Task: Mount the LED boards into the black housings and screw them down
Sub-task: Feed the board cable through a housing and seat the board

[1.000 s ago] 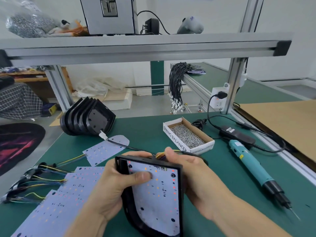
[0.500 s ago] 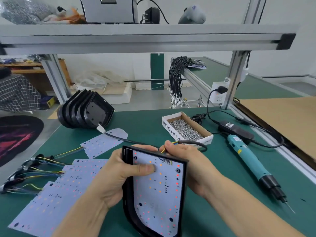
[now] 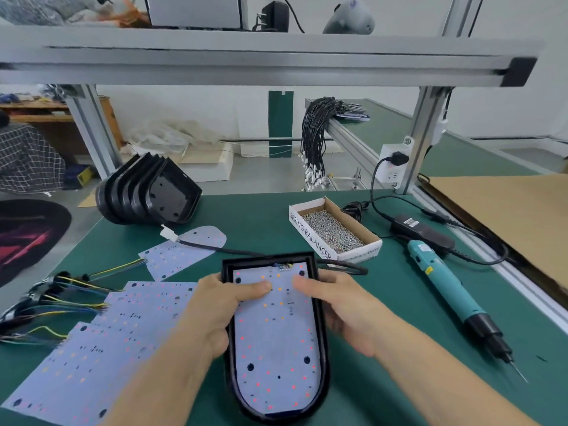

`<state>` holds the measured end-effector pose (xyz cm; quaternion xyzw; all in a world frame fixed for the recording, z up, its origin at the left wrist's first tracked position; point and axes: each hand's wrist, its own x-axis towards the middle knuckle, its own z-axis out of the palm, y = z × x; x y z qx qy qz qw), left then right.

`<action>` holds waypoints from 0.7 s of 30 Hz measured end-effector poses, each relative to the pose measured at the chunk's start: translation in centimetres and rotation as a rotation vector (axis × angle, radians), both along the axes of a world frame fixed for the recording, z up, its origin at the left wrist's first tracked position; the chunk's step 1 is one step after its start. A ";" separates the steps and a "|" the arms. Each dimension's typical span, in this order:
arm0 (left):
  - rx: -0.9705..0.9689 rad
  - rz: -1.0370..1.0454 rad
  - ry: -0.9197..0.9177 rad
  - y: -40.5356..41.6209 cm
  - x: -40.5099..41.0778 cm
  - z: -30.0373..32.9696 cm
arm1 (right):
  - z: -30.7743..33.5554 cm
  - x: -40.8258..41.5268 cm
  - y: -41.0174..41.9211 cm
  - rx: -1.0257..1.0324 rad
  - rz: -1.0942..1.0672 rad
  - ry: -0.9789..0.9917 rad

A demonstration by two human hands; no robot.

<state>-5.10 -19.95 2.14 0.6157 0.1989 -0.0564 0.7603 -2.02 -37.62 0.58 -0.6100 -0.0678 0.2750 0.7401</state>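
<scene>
A black housing (image 3: 321, 339) lies flat on the green mat in front of me with a white LED board (image 3: 273, 342) seated inside it. My left hand (image 3: 212, 315) grips the housing's left edge, thumb pressing on the board's top. My right hand (image 3: 341, 309) grips the right edge, its thumb also on the board. A black cable (image 3: 341, 265) leaves the housing's top right. Several loose LED boards (image 3: 101, 342) with coloured wires lie to the left. A stack of empty black housings (image 3: 147, 195) stands at the back left.
An open cardboard box of screws (image 3: 333, 233) sits behind my right hand. A teal electric screwdriver (image 3: 451, 290) lies to the right, tip toward me, with its power adapter (image 3: 421, 230) behind. An aluminium shelf frame (image 3: 246, 56) spans overhead. Cardboard (image 3: 504, 210) covers the right bench.
The housing with the board went from tilted up on its edge to lying flat on the mat. My right hand left the wires at the top and now grips the right edge.
</scene>
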 end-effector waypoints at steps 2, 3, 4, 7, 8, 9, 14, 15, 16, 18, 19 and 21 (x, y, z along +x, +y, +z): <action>0.014 0.003 0.027 -0.5 0.5 -0.5 | -0.2 0.6 0.6 -0.114 -0.127 -0.022; 0.018 0.002 0.047 -0.4 0.8 -0.7 | -0.3 1.0 0.8 -0.154 -0.133 -0.027; 0.013 -0.002 0.066 -0.3 1.1 -1.0 | -0.4 1.3 1.0 -0.179 -0.116 -0.021; 0.035 0.022 0.091 0.1 1.9 -1.8 | -0.8 2.1 1.5 -0.232 -0.056 0.042; 0.063 0.048 0.089 0.1 2.1 -2.1 | -0.8 2.3 1.6 -0.256 -0.044 0.058; 0.087 0.070 0.086 0.1 2.2 -2.5 | -0.7 2.5 1.6 -0.293 -0.028 0.065; 0.217 0.079 0.010 0.2 2.5 -4.0 | 1.9 1.9 -1.2 -0.833 0.099 -0.282; 0.274 0.081 -0.021 0.3 2.4 -4.2 | 2.8 1.6 -2.5 -0.957 0.051 -0.397; 0.347 0.084 -0.046 0.3 2.3 -4.3 | 3.7 1.4 -4.2 -1.070 -0.035 -0.504; 0.509 0.110 -0.050 0.1 2.1 -4.5 | 5.2 1.2 -8.4 -1.299 -0.205 -0.614; 0.579 0.129 -0.050 0.0 2.0 -4.6 | 5.6 1.2 -10.8 -1.437 -0.243 -0.580; 0.677 0.131 -0.076 -0.2 1.7 -4.7 | 5.4 1.2 -15.4 -1.707 -0.176 -0.373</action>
